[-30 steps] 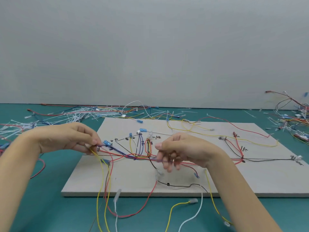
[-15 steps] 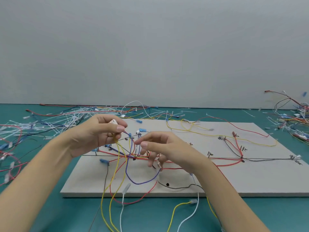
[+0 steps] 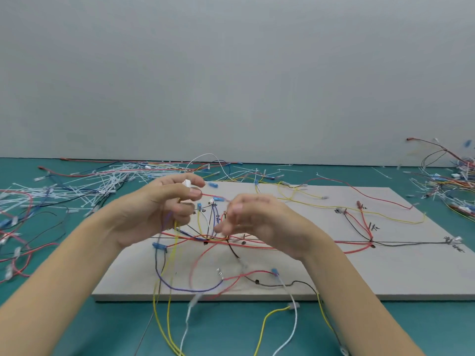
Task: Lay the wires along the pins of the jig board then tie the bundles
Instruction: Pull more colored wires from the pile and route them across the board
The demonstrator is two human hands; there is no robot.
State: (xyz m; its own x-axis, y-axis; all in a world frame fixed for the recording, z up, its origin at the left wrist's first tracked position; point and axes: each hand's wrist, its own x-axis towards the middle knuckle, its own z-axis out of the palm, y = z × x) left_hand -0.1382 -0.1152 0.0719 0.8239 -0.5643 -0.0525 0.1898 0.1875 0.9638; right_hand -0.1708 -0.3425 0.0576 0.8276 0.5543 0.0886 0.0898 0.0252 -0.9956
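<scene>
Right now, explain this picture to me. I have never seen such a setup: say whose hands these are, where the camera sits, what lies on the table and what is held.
There is no machine here: a person works with two bare hands, and the one picture comes from a camera worn on their head, looking forward and down.

On the green table lies a pale jig board, a flat panel with small pins and hand-written marks. Coloured wires run across it, and some hang off its near edge. A heap of white cable ties lies at the back left, and more loose wires at the far right.

The left hand pinches a small white connector, with wires trailing down from it. The right hand is blurred above the board; I cannot tell what it holds.
</scene>
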